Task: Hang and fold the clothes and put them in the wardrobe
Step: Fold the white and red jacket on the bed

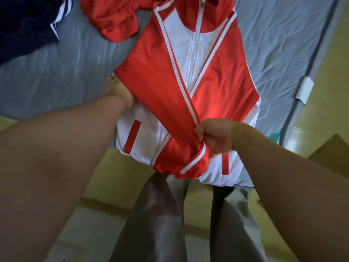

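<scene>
Jacket [190, 59] laid zipped on bed [56, 76], sleeves crossed | right hand [215, 137] clenched on sleeve cuff; left hand [120, 91] pressed at left edge, fingers hidden | folding begun; other clothes, wardrobe left

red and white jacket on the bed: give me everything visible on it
The red and white zip-up track jacket looks like smooth, slightly shiny synthetic fabric. It lies front up on the grey-blue quilted mattress, zip closed, hem hanging over the near edge. White body, red sleeves edged with white piping, two red pocket strips. Both sleeves are folded diagonally across the chest, crossing. The right hand pinches the upper sleeve's cuff; the left hand rests at the jacket's left edge, partly hidden.
</scene>
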Available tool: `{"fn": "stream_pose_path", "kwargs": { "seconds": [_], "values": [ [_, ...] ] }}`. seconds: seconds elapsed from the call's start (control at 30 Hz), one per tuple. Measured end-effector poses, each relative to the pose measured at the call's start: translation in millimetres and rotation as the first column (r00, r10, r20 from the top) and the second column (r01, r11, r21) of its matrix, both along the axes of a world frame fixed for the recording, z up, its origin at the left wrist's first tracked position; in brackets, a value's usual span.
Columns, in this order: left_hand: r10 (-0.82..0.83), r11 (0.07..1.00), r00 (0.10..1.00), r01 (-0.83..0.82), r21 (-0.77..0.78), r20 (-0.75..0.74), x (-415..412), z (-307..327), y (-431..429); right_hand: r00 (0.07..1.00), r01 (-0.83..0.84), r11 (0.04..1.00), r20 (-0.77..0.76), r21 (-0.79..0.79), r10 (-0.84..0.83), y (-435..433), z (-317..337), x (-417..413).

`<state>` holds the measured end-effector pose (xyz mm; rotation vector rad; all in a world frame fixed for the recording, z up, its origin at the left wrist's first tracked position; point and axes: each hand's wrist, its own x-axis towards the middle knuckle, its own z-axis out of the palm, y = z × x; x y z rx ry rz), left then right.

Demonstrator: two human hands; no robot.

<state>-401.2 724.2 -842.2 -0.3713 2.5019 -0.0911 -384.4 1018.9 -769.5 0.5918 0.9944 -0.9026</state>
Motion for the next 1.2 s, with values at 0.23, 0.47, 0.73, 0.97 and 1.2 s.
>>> {"fn": "stream_pose_path", "kwargs": {
  "seconds": [0.23,0.47,0.73,0.97,1.2],
  "values": [
    [-0.305,0.889,0.925,0.361,-0.281,0.225,3,5,16,0.956,-0.276,0.949,-0.058,0.155,0.288,21,-4,8],
    [-0.424,0.761,0.827,0.547,-0.35,0.37,9,4,13,0.76,-0.466,0.805,-0.298,0.367,0.577,25,-25,16],
    [-0.29,0.941,0.954,0.299,-0.156,0.079,40,4,52,0.978,-0.207,0.972,-0.008,0.106,0.209,38,-26,30],
    [0.572,0.619,0.817,-0.493,0.611,0.08,115,20,130,0.949,-0.267,0.959,-0.148,0.098,0.279,43,-29,47],
    [0.751,-0.048,0.364,-0.802,0.596,0.551,127,29,179,0.9,-0.242,0.954,-0.325,0.177,0.289,47,-28,59]
  ]
}}
